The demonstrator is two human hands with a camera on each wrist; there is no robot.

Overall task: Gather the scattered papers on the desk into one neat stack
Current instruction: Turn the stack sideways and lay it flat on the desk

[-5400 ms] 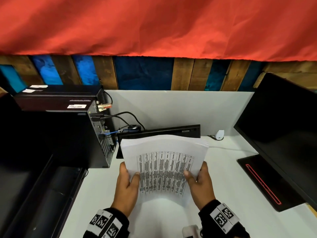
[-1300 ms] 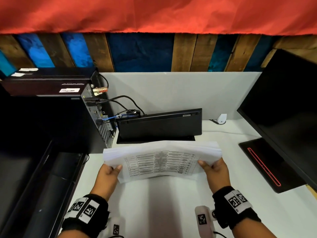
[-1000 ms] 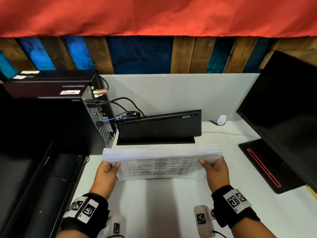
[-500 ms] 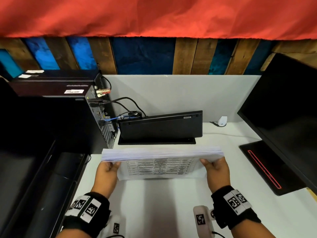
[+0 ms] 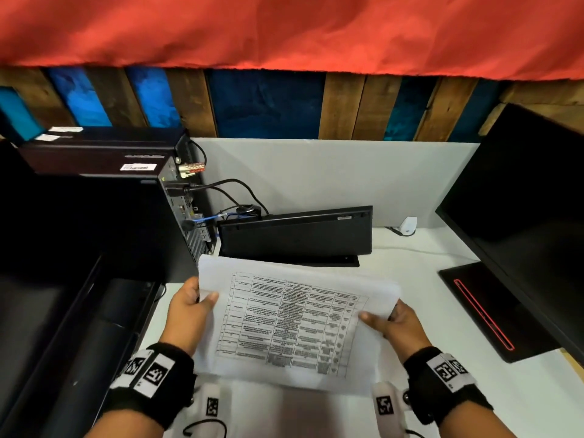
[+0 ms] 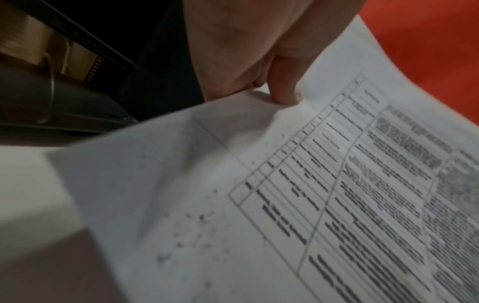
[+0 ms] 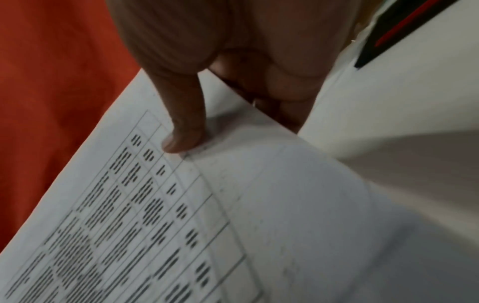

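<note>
A stack of white papers [image 5: 290, 320] with a printed table on top is held above the white desk [image 5: 410, 257], its printed face tilted up toward me. My left hand [image 5: 189, 308] grips its left edge, thumb on top and fingers underneath. At the right edge, my right hand [image 5: 392, 324] holds it the same way. The left wrist view shows the thumb [image 6: 285, 90] pressing into the paper stack [image 6: 259, 194]. In the right wrist view the thumb [image 7: 181, 133] lies on the sheet [image 7: 207, 225] with fingers curled beneath.
A black keyboard [image 5: 297, 235] stands on edge against the white partition behind the papers. A black computer tower [image 5: 104, 210] with cables is at the left. A black monitor [image 5: 531, 222] and its base [image 5: 483, 311] are at the right. A small white plug [image 5: 407, 224] lies behind.
The stack was held nearly flat, its edge toward me; now its far edge is raised so the printed face shows. Both hands keep their grip on the sides.
</note>
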